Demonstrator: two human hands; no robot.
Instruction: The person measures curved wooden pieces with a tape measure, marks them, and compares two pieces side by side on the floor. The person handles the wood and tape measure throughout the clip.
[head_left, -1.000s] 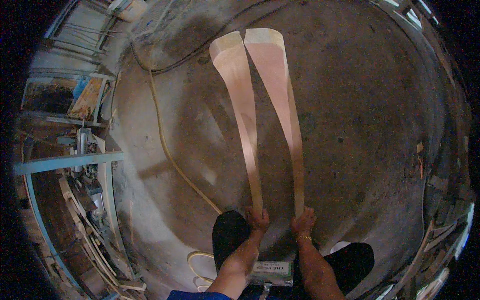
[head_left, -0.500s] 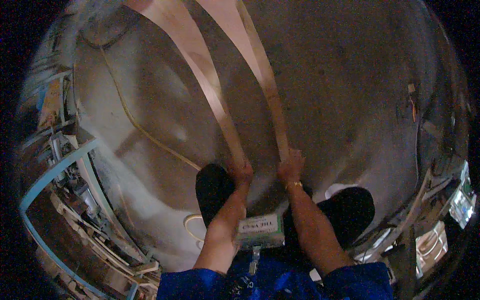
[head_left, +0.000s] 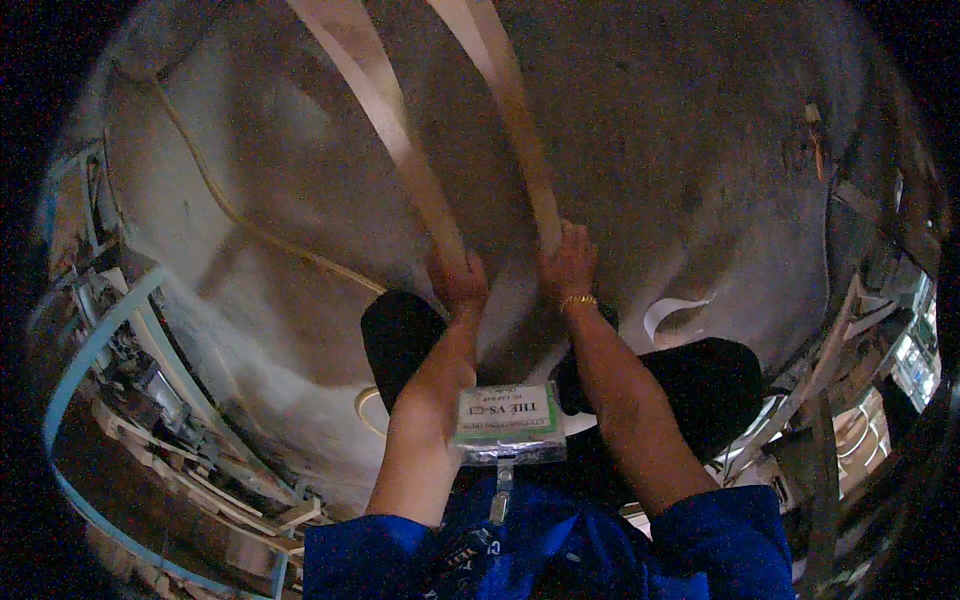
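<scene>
Left hand (head_left: 458, 283) is closed around the near end of the left wooden strip (head_left: 385, 125); right hand (head_left: 567, 264) likewise clamps the right wooden strip (head_left: 510, 105). Both strips extend away from the grips, over the concrete floor (head_left: 700, 150).

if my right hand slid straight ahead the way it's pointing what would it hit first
Most likely only more of the right wooden strip that the right hand grips; it runs forward out of the picture. Nothing else shows in that line, though depth is hard to judge.
</scene>
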